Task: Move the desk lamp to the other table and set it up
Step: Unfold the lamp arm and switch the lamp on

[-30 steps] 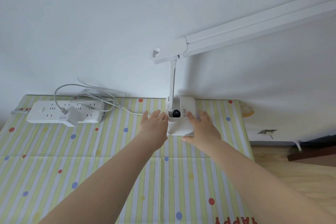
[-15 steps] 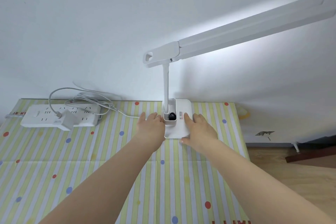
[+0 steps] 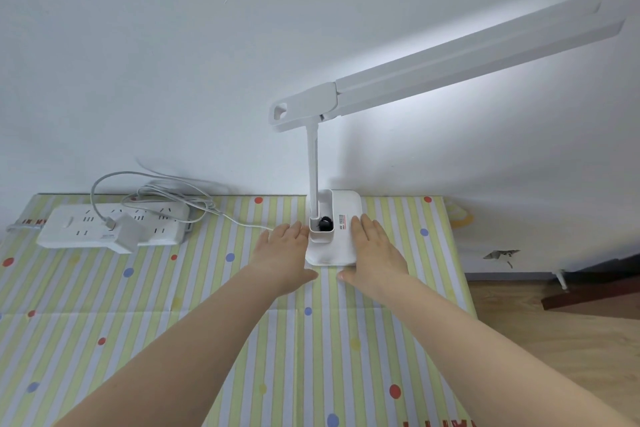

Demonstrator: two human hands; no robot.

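The white desk lamp stands at the back of the striped table (image 3: 173, 322), its base (image 3: 343, 215) against the wall. Its long head (image 3: 467, 66) reaches up to the right and is lit, casting light on the wall. My left hand (image 3: 284, 253) lies flat on the table against the base's left edge, fingers together. My right hand (image 3: 375, 250) rests flat on the right side of the base. Neither hand is curled around anything. The lamp's cable (image 3: 207, 208) runs left to a white adapter (image 3: 126, 232) plugged into a power strip (image 3: 79, 229).
The power strip lies at the table's back left with loose cable loops behind it. The table's right edge is just right of my right hand; beyond it is wooden floor (image 3: 554, 340) and a dark wooden piece (image 3: 588, 291) by the wall.
The lamp has switched on since the earliest frame: the wall under the head is bright. Both hands stay flat by the base, and my view has shifted slightly.
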